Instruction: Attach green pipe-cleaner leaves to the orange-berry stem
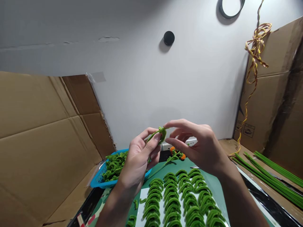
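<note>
My left hand (142,148) is closed around a bent, fuzzy green pipe cleaner piece (163,134), pinched between thumb and fingers in front of the wall. Beside it is my right hand (196,138), with thumb and index finger apart. The right index fingertip is at the top of the piece; whether it touches cannot be made out. Below both hands, columns of curved green pipe cleaner pieces (172,201) lie on a white sheet (141,206). Behind them rests a green stem with leaves (163,164) and orange fuzzy blooms (172,150).
A blue basket (99,182) with many green pieces stands at the left on a green mat (216,186). Straight green pipe cleaners (272,179) lie at the right. Cardboard panels (42,119) flank the workplace. Yellow twisted wire (254,60) hangs at the right, near a white socket strip (191,142).
</note>
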`<state>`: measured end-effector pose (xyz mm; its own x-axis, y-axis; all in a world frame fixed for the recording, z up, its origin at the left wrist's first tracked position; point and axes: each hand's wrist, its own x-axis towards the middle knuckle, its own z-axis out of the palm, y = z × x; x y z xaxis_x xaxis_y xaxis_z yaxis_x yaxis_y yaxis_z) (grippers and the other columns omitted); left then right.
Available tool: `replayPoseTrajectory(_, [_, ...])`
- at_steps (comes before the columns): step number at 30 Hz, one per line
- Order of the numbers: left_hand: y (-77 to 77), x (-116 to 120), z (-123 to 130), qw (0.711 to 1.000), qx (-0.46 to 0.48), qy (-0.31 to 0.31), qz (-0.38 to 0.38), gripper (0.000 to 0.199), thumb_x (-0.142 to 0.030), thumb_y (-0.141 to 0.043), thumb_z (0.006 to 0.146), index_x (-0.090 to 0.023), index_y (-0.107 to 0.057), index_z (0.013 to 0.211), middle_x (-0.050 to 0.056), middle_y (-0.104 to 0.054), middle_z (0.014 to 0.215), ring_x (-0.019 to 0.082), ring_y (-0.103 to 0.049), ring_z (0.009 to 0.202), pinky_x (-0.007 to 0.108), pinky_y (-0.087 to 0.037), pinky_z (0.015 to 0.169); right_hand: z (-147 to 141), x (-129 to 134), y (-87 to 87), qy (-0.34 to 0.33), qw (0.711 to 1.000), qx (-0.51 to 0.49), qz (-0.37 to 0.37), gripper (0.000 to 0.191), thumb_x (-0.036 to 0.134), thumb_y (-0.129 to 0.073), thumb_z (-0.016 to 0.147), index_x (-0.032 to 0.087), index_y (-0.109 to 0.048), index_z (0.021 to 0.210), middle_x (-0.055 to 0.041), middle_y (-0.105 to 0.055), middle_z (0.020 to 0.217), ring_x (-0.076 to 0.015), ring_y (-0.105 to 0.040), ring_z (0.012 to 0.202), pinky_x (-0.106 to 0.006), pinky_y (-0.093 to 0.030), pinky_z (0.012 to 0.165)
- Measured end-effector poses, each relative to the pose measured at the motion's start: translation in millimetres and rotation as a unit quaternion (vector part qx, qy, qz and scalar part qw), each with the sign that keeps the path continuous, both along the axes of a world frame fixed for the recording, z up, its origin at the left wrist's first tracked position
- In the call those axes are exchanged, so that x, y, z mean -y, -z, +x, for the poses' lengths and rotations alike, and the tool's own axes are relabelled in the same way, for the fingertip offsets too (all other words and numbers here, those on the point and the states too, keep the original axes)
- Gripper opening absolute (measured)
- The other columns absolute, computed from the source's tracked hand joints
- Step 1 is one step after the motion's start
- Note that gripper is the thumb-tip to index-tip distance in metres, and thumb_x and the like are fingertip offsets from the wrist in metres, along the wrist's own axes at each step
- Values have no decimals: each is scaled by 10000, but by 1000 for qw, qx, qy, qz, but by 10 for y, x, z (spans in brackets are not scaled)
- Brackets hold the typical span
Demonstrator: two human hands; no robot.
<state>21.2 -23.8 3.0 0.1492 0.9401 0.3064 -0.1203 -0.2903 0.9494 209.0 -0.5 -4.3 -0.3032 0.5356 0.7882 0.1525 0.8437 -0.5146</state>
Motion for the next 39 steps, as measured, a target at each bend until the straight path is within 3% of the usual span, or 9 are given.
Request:
replayPoseTrajectory(5, [-3, 12, 22, 1000, -13, 12, 0, 274, -455, -711, 919, -221, -578, 969, -114, -251, 541, 31, -147, 450, 114, -178, 366, 1, -15, -3, -6, 1000, -15, 0, 114, 332, -663, 985, 239, -721, 1014, 13, -749, 862, -104, -699, 708, -209, -561, 600])
replayPoseTrajectory(14, [2, 31, 28, 1000, -22, -18, 4, 260, -447, -700, 927, -259, -536, 1000, -120, -272, 530, 36, -203, 425, 102, -218, 361, 9, -48, 4, -36, 999, -10, -18, 71, 290, -685, 972, 223, -705, 982, 22, -715, 865, -79, -661, 696, -199, -543, 606])
replayPoseTrajectory(22, [-6, 33, 13, 1000, -23, 15, 0, 248, -443, -671, 946, -246, -534, 1006, -111, -368, 518, 34, -267, 408, 105, -264, 362, -2, -44, 10, -57, 997, -19, -38, 107, 306, -704, 967, 220, -723, 1028, 17, -740, 878, -90, -697, 702, -204, -567, 625])
replayPoseTrajectory(32, [-16, 84, -7, 999, -15, 36, -9, 245, -409, -674, 954, -237, -501, 937, -110, -419, 544, 20, -308, 416, 92, -320, 390, -16, -86, 30, -18, 995, -26, 99, 28, 208, -732, 951, 194, -748, 933, 31, -724, 803, -69, -615, 665, -221, -484, 612])
replayPoseTrajectory(39, [-19, 96, 2, 999, -4, 41, 0, 254, -390, -660, 965, -225, -482, 888, -108, -427, 560, 11, -312, 396, 92, -312, 368, -48, -96, 59, -20, 992, -38, 122, 54, 214, -732, 953, 175, -747, 919, 8, -722, 802, -89, -631, 677, -254, -487, 630])
